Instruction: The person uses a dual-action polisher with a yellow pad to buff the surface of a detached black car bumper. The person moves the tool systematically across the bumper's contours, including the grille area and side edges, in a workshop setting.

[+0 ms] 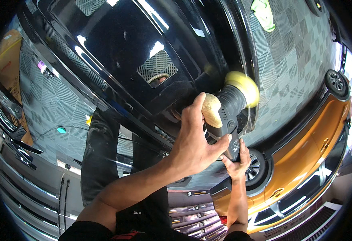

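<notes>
A black polisher (226, 114) with a round yellow foam pad (244, 87) is held in both my hands, right of centre. My left hand (193, 138) is closed on it near the front, just behind the tan, worn front cover. My right hand (239, 161) closes around the rear end of its body. The pad is tilted against the curved right-hand end of a glossy black car body panel (115, 44); whether it is spinning cannot be told. The panel has a squarish opening, through which patterned floor shows.
An orange car (304, 148) stands to the right. A light green cloth (263, 15) lies on the grey tiled floor (292, 56). At left are a cardboard box (8, 60), black car parts (7, 110), a bottle (42, 67) and a thin cable with a teal piece (61, 129).
</notes>
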Motion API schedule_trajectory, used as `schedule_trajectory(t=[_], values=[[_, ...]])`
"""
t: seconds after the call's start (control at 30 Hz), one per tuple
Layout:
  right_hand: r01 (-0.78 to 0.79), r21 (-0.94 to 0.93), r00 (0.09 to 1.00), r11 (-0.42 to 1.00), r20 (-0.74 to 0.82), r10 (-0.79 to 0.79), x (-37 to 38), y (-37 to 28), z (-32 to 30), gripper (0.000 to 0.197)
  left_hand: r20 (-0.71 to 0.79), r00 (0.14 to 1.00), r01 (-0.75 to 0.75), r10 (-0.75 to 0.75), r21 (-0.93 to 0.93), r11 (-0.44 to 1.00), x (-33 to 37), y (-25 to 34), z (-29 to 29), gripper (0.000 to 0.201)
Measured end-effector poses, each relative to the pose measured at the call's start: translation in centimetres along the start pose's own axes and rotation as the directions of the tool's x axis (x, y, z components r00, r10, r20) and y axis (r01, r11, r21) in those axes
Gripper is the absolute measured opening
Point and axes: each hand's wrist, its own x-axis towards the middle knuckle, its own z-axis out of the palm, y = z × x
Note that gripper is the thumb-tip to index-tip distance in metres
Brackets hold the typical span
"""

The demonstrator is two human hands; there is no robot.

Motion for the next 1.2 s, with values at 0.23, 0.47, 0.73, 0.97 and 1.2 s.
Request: schedule_trajectory(t=[0.23, 0.47, 0.73, 0.97, 1.2], values=[[0.034, 0.038, 0.999, 0.999, 0.0, -0.034, 2.0, -0.7, 0.1, 0.108, -0.086, 0.996, 0.019, -0.018, 0.018, 1.0, 0.4, 1.3, -0.7, 0.111], [0.077, 0.038, 0.997, 0.996, -0.006, -0.076, 4.1, -1.6, 0.1, 0.108, -0.091, 0.994, 0.058, -0.054, 0.04, 0.998, 1.4, 2.8, -2.3, 0.11], [0.075, 0.084, 0.997, 0.994, -0.014, -0.074, 5.7, -3.3, 0.4, 0.106, -0.113, 0.993, 0.041, -0.04, 0.008, 0.999, 2.0, 3.9, -4.2, 0.109], [0.081, 0.075, 0.997, 0.994, -0.015, -0.08, 6.7, -4.4, 0.5, 0.107, -0.11, 0.993, 0.033, -0.031, 0.012, 0.999, 2.6, 4.3, -4.9, 0.11], [0.072, 0.053, 0.997, 0.996, 0.005, -0.072, 8.5, -6.5, 0.0, 0.107, -0.159, 0.987, -0.037, 0.039, 0.013, 0.999, 3.5, 4.9, -6.0, 0.109]])
